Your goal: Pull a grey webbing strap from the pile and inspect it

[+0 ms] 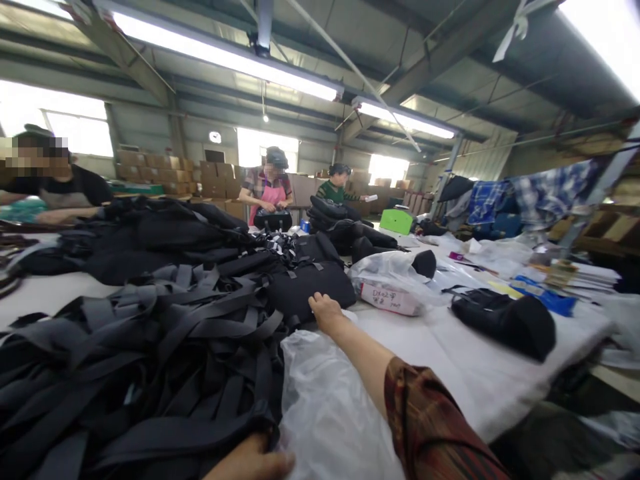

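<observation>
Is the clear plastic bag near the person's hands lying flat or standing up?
Lying flat. The plastic bag is spread, crumpled, on the white table, under the right forearm, beside the pile of black straps.

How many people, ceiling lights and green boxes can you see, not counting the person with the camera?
People: 3
Ceiling lights: 2
Green boxes: 1
Total: 6
</observation>
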The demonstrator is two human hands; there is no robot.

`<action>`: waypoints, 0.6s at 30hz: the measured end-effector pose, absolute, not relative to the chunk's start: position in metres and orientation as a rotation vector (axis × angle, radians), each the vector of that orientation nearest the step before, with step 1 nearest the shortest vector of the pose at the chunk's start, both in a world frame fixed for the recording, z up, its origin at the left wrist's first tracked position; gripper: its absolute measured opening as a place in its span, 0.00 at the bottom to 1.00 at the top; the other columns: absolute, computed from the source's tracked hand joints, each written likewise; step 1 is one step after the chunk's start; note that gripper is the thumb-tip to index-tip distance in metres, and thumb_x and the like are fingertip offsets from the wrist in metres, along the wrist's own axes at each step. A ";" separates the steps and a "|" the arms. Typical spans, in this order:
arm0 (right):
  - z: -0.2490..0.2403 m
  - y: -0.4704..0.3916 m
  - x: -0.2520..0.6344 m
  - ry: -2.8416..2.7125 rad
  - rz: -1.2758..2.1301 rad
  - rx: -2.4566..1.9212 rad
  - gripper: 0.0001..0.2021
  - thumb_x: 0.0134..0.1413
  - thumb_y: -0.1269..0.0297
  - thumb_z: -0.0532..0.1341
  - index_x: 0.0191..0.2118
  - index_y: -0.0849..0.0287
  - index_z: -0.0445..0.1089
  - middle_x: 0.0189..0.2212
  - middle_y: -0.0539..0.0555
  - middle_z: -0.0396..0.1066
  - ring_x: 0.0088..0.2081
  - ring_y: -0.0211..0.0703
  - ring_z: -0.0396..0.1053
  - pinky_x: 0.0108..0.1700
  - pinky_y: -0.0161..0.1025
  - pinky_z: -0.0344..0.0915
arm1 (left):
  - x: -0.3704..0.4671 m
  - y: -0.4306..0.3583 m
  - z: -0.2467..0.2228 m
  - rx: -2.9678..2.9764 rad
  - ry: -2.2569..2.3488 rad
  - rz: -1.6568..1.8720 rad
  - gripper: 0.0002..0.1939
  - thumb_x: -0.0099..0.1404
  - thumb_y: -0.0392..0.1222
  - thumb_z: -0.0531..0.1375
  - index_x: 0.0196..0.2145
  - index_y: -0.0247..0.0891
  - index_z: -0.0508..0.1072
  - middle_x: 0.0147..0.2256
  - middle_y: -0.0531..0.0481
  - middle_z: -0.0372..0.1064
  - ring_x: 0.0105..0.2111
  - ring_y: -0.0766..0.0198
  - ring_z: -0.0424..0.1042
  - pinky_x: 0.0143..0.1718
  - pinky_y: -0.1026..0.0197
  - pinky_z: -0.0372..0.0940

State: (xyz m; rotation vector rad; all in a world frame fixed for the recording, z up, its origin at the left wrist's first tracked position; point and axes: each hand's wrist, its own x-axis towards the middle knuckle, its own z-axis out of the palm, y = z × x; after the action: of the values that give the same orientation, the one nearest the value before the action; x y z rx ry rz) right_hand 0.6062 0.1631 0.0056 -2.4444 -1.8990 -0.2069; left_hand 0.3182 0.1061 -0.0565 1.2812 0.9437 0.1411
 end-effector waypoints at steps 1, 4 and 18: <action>0.004 0.168 0.606 -1.894 -0.230 -2.457 0.13 0.65 0.65 0.61 0.53 0.61 0.68 0.52 0.58 0.68 0.50 0.50 0.70 0.49 0.50 0.72 | 0.317 0.109 -0.057 1.296 0.956 0.148 0.25 0.37 0.46 0.73 0.36 0.40 0.78 0.35 0.42 0.79 0.42 0.38 0.77 0.39 0.49 0.73; 0.014 0.181 0.615 -1.869 -0.280 -2.468 0.10 0.65 0.63 0.62 0.48 0.63 0.71 0.47 0.56 0.72 0.45 0.46 0.73 0.46 0.47 0.73 | 0.315 0.114 -0.060 1.336 0.978 0.180 0.24 0.34 0.42 0.72 0.34 0.39 0.77 0.38 0.40 0.79 0.49 0.34 0.73 0.45 0.46 0.72; 0.181 0.118 0.707 -1.305 -0.884 -2.372 0.12 0.68 0.61 0.55 0.44 0.63 0.72 0.47 0.61 0.71 0.49 0.50 0.69 0.46 0.40 0.62 | 0.404 0.095 -0.006 1.299 0.808 0.255 0.22 0.51 0.45 0.65 0.44 0.35 0.74 0.20 0.52 0.71 0.14 0.68 0.58 0.14 0.69 0.48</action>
State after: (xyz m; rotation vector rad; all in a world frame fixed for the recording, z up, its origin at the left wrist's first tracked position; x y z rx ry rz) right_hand 0.7071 0.1179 0.1811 -2.3719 -1.3049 -0.8843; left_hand 0.4039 0.0954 -0.0065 1.2989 0.8083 0.2552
